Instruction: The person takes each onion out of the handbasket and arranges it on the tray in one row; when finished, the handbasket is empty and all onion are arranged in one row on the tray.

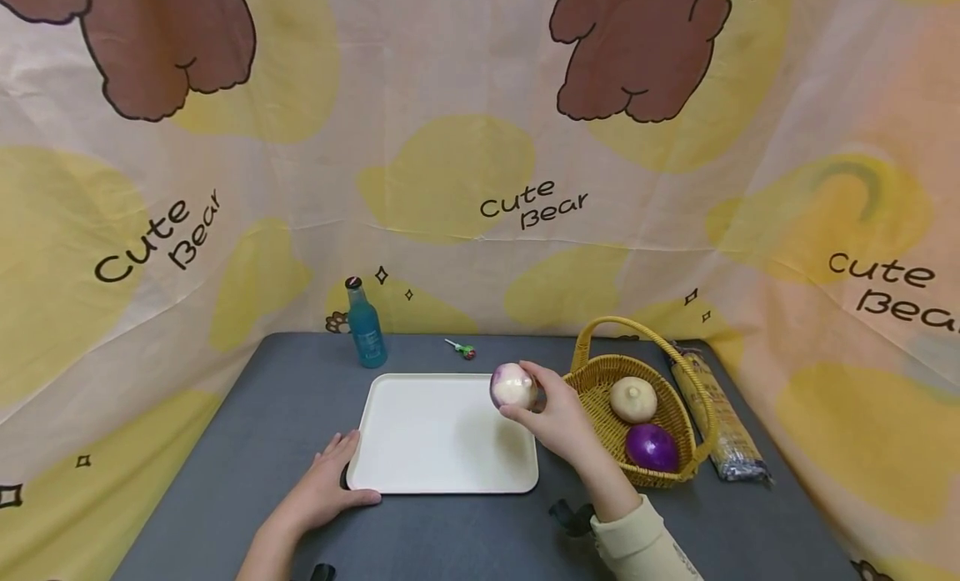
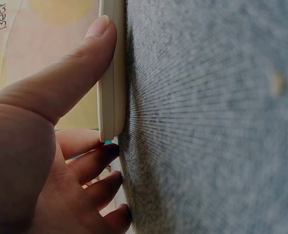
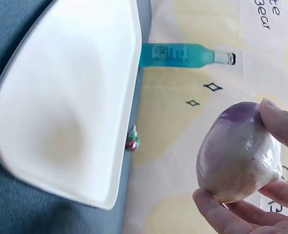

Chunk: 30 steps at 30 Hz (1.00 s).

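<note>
My right hand (image 1: pixel 558 414) holds a purple-and-white turnip (image 1: pixel 513 387) between thumb and fingers, up over the right end of a white rectangular tray (image 1: pixel 442 435). In the right wrist view the glossy turnip (image 3: pixel 239 153) shows a purple top and a pale lower side. At the tray's near left corner rests my left hand (image 1: pixel 322 485), its thumb along the front rim and its other fingers spread by the left side. The left wrist view shows that thumb (image 2: pixel 80 63) lying against the tray's rim (image 2: pixel 113 97), with the fingertips down on the table.
Right of the tray stands a yellow wicker basket (image 1: pixel 592 381) with a tall handle, holding a white round vegetable (image 1: pixel 633 399) and a purple onion (image 1: pixel 652 448). Beyond it lies a long plastic-wrapped package (image 1: pixel 723 423). Behind the tray are a blue bottle (image 1: pixel 366 327) and a lollipop (image 1: pixel 463 349).
</note>
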Tool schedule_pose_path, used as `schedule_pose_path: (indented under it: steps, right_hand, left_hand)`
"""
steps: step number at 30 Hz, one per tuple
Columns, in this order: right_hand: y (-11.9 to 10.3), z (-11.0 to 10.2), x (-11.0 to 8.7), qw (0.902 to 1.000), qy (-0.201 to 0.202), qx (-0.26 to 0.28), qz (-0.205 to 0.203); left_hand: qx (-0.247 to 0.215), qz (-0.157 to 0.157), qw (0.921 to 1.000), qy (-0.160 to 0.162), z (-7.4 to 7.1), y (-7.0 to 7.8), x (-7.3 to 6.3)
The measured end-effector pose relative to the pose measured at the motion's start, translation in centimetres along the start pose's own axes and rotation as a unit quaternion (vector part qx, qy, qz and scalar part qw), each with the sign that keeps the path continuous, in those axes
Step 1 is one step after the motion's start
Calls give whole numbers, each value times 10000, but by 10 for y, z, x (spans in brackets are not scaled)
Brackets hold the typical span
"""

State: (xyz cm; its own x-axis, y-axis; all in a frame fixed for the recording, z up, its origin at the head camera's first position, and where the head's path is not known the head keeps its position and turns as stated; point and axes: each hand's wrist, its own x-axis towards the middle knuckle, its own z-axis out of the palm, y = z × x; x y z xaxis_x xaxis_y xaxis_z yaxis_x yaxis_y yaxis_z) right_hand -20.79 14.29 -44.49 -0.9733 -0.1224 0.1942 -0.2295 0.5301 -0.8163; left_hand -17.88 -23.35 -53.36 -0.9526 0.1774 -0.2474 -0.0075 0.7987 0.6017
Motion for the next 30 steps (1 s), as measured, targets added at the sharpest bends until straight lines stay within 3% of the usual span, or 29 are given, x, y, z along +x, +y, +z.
schedule_pose_path:
  steps: [15, 30]
  right_hand:
    - [-9, 29, 9, 9984, -321, 452, 71]
    - [-12, 54, 18, 9982, -533, 260, -53]
  left_hand:
    - [-49, 38, 10000, 57, 1, -1, -1]
    - [-112, 90, 9998, 98, 1, 0, -3]
